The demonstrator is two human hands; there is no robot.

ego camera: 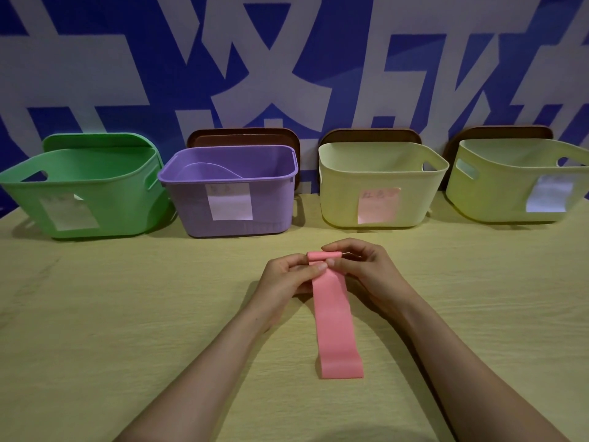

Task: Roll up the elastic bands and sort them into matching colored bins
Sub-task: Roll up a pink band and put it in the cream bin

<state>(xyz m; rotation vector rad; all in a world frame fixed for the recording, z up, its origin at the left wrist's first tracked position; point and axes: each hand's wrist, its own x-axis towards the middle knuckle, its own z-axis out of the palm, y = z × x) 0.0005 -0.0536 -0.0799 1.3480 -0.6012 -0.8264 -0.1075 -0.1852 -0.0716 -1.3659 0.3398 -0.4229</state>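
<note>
In the head view, both forearms reached forward over the desk (95, 314). The left hand (287, 279) and right hand (366, 269) pinched the rolled far end of a pink elastic band (334, 314), thumbs on top. Its unrolled length lay flat on the desk, before the yellow bin with a pink label (379, 186).

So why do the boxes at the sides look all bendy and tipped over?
Head view: the wide-angle lens bends the edges, so the green bin and the far-right yellow bin seem to lean outward; the purple bin near the middle looks straighter. Light is dim.
</note>
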